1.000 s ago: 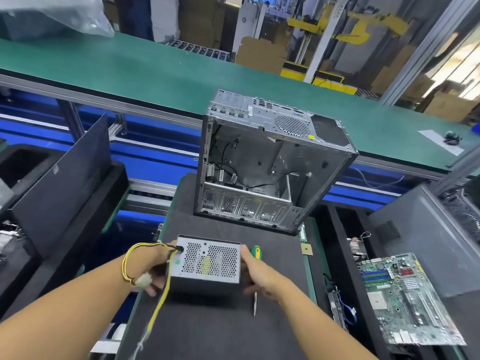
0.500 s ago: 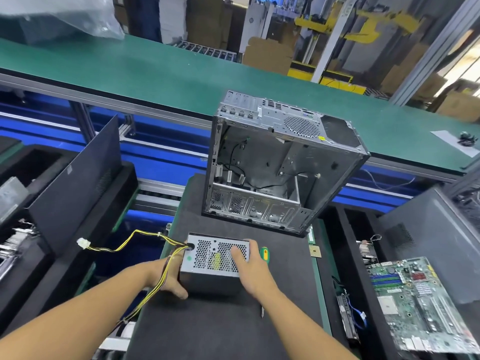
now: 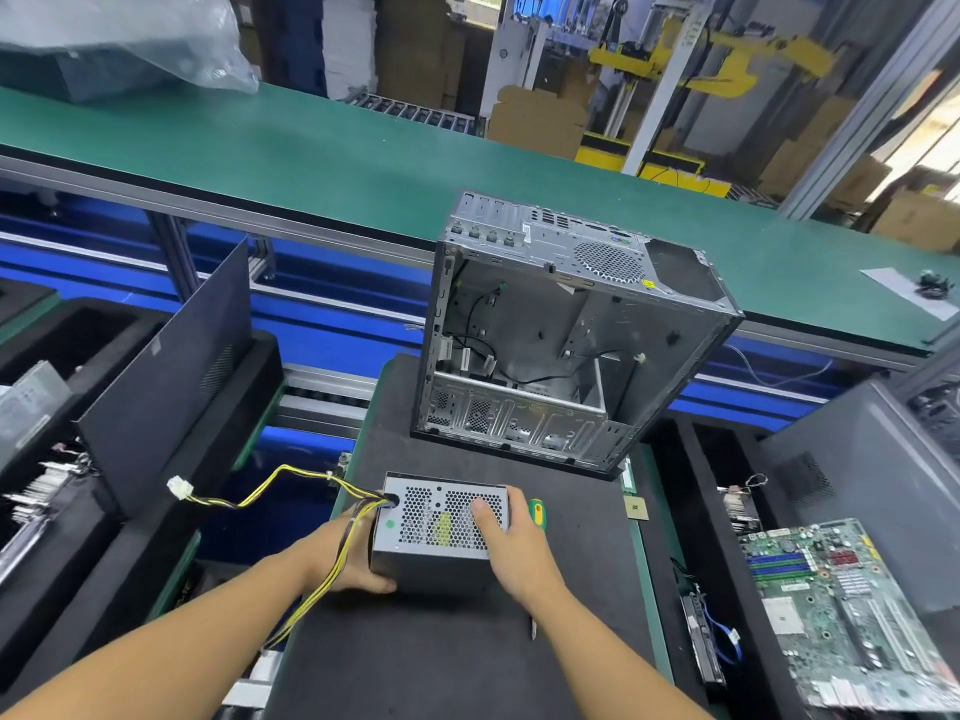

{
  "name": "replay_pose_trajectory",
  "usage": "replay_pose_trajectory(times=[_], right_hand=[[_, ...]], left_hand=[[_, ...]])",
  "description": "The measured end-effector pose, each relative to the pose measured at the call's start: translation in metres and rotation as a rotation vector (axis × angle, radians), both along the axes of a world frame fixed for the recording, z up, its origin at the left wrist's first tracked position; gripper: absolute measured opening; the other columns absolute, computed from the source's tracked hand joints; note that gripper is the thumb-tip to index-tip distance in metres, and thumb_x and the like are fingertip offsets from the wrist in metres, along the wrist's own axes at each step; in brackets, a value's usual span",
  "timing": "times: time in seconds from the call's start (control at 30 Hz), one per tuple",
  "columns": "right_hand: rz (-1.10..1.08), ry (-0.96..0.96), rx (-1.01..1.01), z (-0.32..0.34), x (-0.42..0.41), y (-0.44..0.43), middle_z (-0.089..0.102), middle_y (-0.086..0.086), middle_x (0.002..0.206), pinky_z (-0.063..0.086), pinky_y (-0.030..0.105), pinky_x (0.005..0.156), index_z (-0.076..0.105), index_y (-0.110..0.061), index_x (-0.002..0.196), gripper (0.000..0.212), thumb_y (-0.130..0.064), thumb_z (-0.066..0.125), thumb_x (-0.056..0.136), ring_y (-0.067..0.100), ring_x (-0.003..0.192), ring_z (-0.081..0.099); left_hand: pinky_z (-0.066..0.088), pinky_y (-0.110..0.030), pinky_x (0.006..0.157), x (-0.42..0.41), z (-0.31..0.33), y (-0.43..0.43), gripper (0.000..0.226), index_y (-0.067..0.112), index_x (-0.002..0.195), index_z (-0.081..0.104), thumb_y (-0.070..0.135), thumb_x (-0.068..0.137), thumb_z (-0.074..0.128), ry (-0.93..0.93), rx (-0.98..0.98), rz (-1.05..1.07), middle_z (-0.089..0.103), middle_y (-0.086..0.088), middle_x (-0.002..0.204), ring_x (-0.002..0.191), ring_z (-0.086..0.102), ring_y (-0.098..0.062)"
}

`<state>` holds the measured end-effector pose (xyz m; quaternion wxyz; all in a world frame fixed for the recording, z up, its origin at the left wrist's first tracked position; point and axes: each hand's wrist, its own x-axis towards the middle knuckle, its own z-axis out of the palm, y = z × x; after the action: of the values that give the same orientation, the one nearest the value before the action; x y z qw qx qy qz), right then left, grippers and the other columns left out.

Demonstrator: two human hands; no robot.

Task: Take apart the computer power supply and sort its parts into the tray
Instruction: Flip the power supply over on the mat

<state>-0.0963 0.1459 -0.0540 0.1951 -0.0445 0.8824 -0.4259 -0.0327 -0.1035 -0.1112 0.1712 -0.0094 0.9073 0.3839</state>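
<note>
Two hands hold the power supply (image 3: 441, 522), which sits whole on the black mat (image 3: 441, 657) in the near centre, already out of the computer case (image 3: 571, 345) standing just beyond it. The left hand (image 3: 348, 561) grips its left end, thumb hooked round the near lower edge, with the yellow-and-black cable bundle (image 3: 322, 589) trailing over the wrist. The right hand (image 3: 511, 550) clasps the right end, fingers laid over the perforated top.

Judging by this, the task has barely begun. The cover is on, no screw appears undone, and none of the unit's own parts lies in a tray. Opening the shell, stripping the inside and sorting are all left. A green-and-yellow screwdriver (image 3: 537, 514) lies just right of the unit, partly under the right hand.

To the right, a black tray (image 3: 727, 449) holds a motherboard (image 3: 841, 615), with what looks like a drive with a blue cable (image 3: 701, 646) on its near left. To the left, another tray (image 3: 130, 553) carries finned heatsinks (image 3: 41, 491), and a dark side panel (image 3: 171, 366) stands tilted in it.
</note>
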Motion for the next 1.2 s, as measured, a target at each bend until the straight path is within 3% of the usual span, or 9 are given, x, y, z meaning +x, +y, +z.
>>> replay_pose_trajectory(times=[0.17,0.3,0.4,0.57,0.63,0.77,0.9,1.0,1.2], right_hand=[[-0.040,-0.017,-0.099,-0.002,-0.005,0.008,0.066,-0.018,0.109,0.048,0.025,0.081,0.051,-0.046,0.117,0.033,-0.066,0.051,0.090,0.000,0.099,0.062],[-0.174,-0.122,-0.232,-0.009,-0.006,0.018,0.068,-0.015,0.110,0.045,0.019,0.077,0.054,-0.043,0.118,0.029,-0.059,0.051,0.094,0.000,0.099,0.063],[-0.183,-0.161,-0.247,-0.011,-0.007,0.019,0.067,-0.012,0.118,0.048,0.031,0.095,0.056,-0.039,0.122,0.028,-0.052,0.049,0.099,0.007,0.111,0.062],[-0.072,0.033,-0.027,-0.011,-0.011,0.011,0.045,-0.007,0.145,0.026,0.037,0.118,0.060,-0.020,0.133,0.035,-0.018,0.057,0.098,0.019,0.141,0.035],[-0.053,0.050,-0.109,-0.008,-0.008,0.008,0.060,-0.015,0.127,0.033,0.033,0.113,0.069,-0.026,0.113,0.034,-0.003,0.054,0.093,0.012,0.130,0.048],[-0.040,-0.051,-0.250,-0.004,-0.010,0.022,0.069,-0.017,0.115,0.048,0.023,0.097,0.067,-0.031,0.120,0.042,-0.002,0.052,0.094,0.005,0.113,0.061],[-0.098,-0.160,-0.102,-0.017,-0.013,0.032,0.072,-0.011,0.099,0.055,0.026,0.088,0.072,-0.023,0.100,0.020,-0.014,0.054,0.096,0.008,0.095,0.065],[-0.066,-0.319,-0.172,-0.021,-0.014,0.025,0.074,-0.002,0.111,0.052,0.041,0.100,0.071,-0.015,0.115,0.025,-0.016,0.053,0.097,0.019,0.109,0.067],[0.107,-0.579,0.059,-0.011,-0.012,0.035,0.068,0.013,0.110,0.061,0.033,0.069,0.055,-0.006,0.123,0.033,-0.002,0.036,0.097,0.021,0.074,0.068]], left_hand=[[0.031,0.004,0.092,0.008,0.018,0.003,0.086,0.055,0.124,0.032,0.053,0.057,0.086,0.075,0.040,0.014,0.030,0.047,0.124,0.110,0.045,0.021],[0.046,-0.025,0.083,-0.005,0.050,0.006,0.105,0.039,0.141,0.024,0.056,0.055,0.082,0.145,-0.074,-0.031,0.031,0.017,0.116,0.102,0.052,-0.008],[0.046,-0.030,0.083,-0.017,0.072,0.002,0.122,0.044,0.153,0.003,0.065,0.058,0.076,0.179,-0.196,-0.123,0.025,0.013,0.109,0.098,0.046,-0.010],[0.041,-0.034,0.098,-0.029,0.085,0.005,0.125,0.044,0.157,0.000,0.076,0.057,0.068,0.236,-0.315,-0.165,0.024,0.014,0.109,0.101,0.035,-0.010],[0.034,-0.034,0.100,-0.033,0.087,0.014,0.126,0.040,0.158,0.000,0.076,0.057,0.066,0.249,-0.354,-0.199,0.023,0.012,0.109,0.102,0.030,-0.011],[0.028,-0.035,0.108,-0.032,0.082,0.035,0.123,0.033,0.159,0.002,0.074,0.062,0.066,0.302,-0.335,-0.197,0.026,0.014,0.120,0.115,0.029,-0.009],[0.032,-0.025,0.110,-0.023,0.066,0.037,0.120,0.047,0.154,0.004,0.062,0.063,0.080,0.258,-0.007,-0.060,0.023,0.028,0.141,0.129,0.028,0.006],[0.036,-0.019,0.104,-0.014,0.052,0.022,0.126,0.063,0.148,-0.002,0.055,0.060,0.088,0.165,0.203,0.056,0.021,0.042,0.145,0.129,0.036,0.017],[0.032,-0.016,0.111,-0.002,0.026,0.013,0.121,0.056,0.150,0.005,0.049,0.062,0.088,0.062,0.194,0.032,0.028,0.042,0.148,0.134,0.029,0.020]])
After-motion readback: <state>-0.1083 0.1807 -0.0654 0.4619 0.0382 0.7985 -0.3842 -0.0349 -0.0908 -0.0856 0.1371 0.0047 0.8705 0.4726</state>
